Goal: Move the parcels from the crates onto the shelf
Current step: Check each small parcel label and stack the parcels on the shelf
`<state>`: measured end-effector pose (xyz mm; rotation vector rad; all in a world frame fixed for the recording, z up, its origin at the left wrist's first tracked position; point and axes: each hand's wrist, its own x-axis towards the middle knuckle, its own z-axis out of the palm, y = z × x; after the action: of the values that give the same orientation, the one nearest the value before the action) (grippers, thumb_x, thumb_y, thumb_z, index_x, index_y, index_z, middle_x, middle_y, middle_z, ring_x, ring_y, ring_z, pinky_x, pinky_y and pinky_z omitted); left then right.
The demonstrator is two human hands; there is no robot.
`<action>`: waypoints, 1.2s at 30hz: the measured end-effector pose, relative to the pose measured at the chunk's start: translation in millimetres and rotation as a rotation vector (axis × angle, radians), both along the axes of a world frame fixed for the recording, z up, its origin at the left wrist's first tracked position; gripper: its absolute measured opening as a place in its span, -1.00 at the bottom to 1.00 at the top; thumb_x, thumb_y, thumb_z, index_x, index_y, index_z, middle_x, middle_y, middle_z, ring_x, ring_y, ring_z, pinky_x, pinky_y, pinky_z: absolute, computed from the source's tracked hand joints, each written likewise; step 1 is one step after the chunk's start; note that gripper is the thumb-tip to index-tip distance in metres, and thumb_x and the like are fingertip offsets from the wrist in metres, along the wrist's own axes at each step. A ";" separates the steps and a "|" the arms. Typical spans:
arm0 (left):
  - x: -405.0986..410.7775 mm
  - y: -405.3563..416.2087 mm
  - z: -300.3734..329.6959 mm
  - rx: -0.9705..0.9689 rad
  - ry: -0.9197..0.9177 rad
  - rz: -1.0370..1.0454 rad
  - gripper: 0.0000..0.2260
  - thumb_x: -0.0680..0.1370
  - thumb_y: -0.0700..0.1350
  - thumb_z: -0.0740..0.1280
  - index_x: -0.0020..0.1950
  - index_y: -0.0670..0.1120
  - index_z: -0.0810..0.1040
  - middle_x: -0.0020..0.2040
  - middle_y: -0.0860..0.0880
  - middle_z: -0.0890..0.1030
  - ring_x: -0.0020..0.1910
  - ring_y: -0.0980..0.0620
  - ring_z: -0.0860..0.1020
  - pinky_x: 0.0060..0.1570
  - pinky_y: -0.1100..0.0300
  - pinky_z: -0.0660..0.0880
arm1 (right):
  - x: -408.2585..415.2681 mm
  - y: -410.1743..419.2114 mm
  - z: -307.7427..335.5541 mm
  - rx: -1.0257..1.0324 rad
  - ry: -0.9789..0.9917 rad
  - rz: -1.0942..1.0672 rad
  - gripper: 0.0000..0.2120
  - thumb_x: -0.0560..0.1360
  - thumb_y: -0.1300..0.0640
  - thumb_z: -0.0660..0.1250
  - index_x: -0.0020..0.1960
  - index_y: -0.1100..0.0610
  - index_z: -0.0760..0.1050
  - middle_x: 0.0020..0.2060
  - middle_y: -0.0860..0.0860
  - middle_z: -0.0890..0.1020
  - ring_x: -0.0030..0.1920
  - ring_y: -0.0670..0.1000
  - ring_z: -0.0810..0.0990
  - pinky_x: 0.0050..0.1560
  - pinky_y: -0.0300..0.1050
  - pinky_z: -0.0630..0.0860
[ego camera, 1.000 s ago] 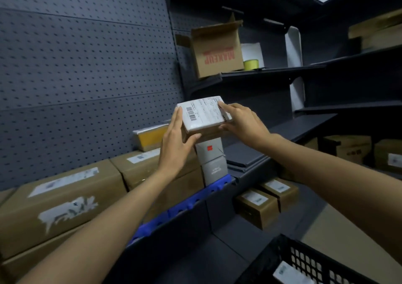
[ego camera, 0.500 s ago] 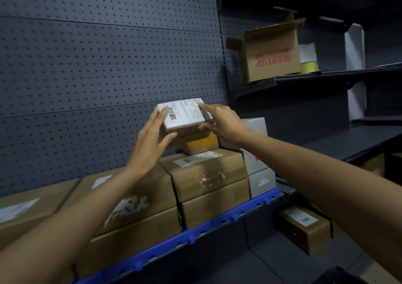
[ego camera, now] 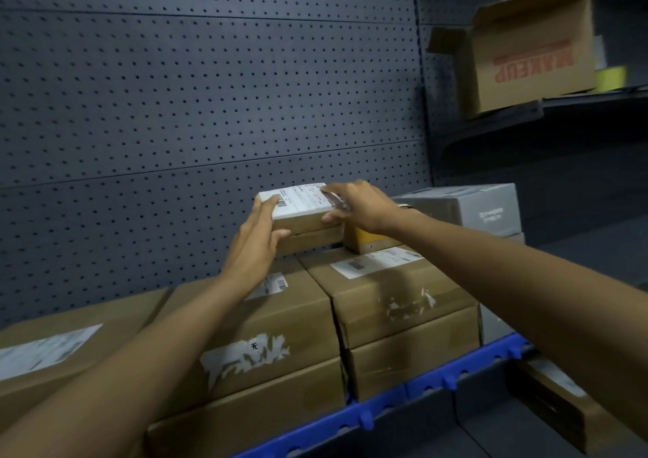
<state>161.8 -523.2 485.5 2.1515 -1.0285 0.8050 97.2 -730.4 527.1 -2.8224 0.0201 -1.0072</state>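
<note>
Nearest to you, along the bottom of the frame, runs the blue front edge of the shelf (ego camera: 385,409), with brown cartons stacked two high behind it. Your two forearms reach up from the lower corners over those cartons. At lower left lies a flat carton with a white label (ego camera: 45,350); in the centre sits a carton with a torn white patch (ego camera: 259,345), and just right of it another labelled carton (ego camera: 392,282) rests on a lower one.

Beyond these, at mid-frame, is the parcel (ego camera: 301,208), a small brown box with a white shipping label on top. It sits on a second small brown box (ego camera: 312,242), on top of the stack. Your left hand (ego camera: 254,247) lies against the parcel's left end with straight fingers (ego camera: 264,208) and the thumb on its front face, pressing rather than clenching. Your right hand (ego camera: 361,205) grasps the parcel's right end, fingers curled over the label and the thumb pinching the front edge.

Just right of the parcel, partly under your right wrist, is a yellow box (ego camera: 364,240), and further right a grey box (ego camera: 473,205). Behind everything stands the dark pegboard wall (ego camera: 193,89). In the upper right, on a higher shelf, an open carton printed MAKEUP (ego camera: 526,54) stands upside down.
</note>
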 end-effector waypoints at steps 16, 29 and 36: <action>48.4 -31.4 -11.7 0.270 0.137 0.100 -0.58 0.65 0.04 0.17 0.46 -0.04 0.19 0.34 -0.10 0.41 0.16 -0.11 0.46 0.15 -0.09 0.46 | 47.3 -47.4 -20.7 -0.013 0.113 -0.018 -0.44 0.43 -0.25 0.39 0.36 -0.04 0.48 0.25 -0.05 0.60 0.19 0.02 0.57 0.08 -0.10 0.44; 52.9 -40.3 -7.1 0.322 0.113 0.129 -0.55 0.63 0.04 0.23 0.47 -0.07 0.25 0.31 -0.13 0.46 0.19 -0.12 0.47 0.18 -0.06 0.45 | 46.5 -58.5 -27.1 0.002 0.107 -0.017 -0.47 0.43 0.07 0.50 0.37 0.00 0.48 0.23 -0.03 0.61 0.21 0.02 0.56 0.23 -0.02 0.47; 50.2 -41.1 3.6 0.466 0.074 0.193 -0.41 0.62 0.14 0.18 0.56 -0.09 0.12 0.55 -0.08 0.19 0.49 -0.10 0.21 0.43 -0.04 0.23 | 45.2 -52.5 -25.7 -0.060 0.176 -0.020 -0.49 0.47 0.17 0.44 0.40 0.11 0.42 0.25 0.07 0.58 0.24 0.13 0.53 0.23 0.06 0.46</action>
<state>212.0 -564.3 489.2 2.6872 -1.0603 0.6062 142.4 -782.9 501.4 -2.9626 0.0385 -0.7722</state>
